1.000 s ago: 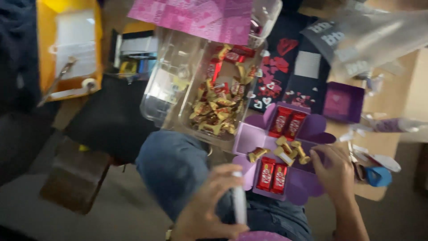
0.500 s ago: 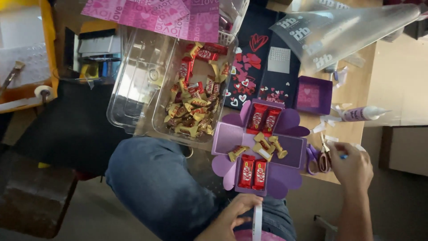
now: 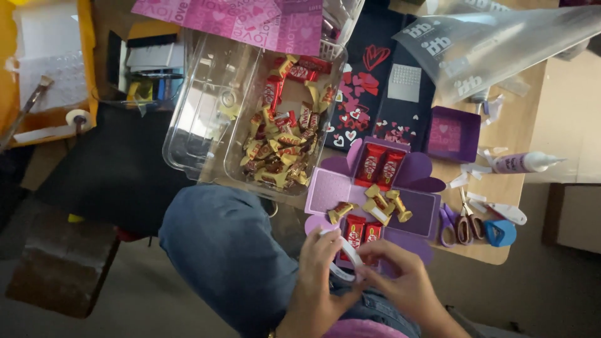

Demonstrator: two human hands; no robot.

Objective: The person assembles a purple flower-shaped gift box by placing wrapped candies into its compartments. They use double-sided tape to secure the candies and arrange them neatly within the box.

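While both hands, left hand and right hand, pinch white strip, strip runs diagonally up-left

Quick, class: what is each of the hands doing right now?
Left hand: fingers pinched on the white strip.
Right hand: fingers pinched on the same white strip, beside the purple box.

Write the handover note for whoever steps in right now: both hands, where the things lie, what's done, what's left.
Left hand and right hand: both pinch a white strip above the lap, at the near edge of the table.
Purple box: unfolded flat on the wooden table; red bars and gold candies lie on it.
Clear tub of candies beside it; scissors and glue bottle to the right.
Done: box partly filled.
Left: strip not yet attached; small purple lid still off.
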